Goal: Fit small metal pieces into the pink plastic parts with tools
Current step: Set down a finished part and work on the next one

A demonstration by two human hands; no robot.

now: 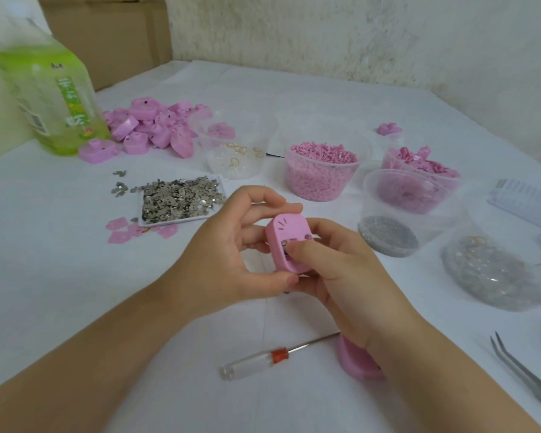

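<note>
My left hand [228,245] grips a pink plastic part [286,232] from its left side, fingers curled over the top and thumb under it. My right hand [341,270] holds the same part from the right, and its thumb presses on a small metal piece [286,244] at an opening in the part's face. A white tray [214,210] of small metal pieces [175,198] lies beyond my left hand. A screwdriver [272,356] with a clear handle lies on the table below my hands. Tweezers [525,375] lie at the lower right.
A pile of pink parts [150,126] and a green bottle [50,98] stand at the back left. Clear tubs hold pink bits [320,173], metal rings [235,159], silver bits [388,234]. Another pink part [356,360] lies under my right wrist. Flat pink pieces [128,231] lie by the tray.
</note>
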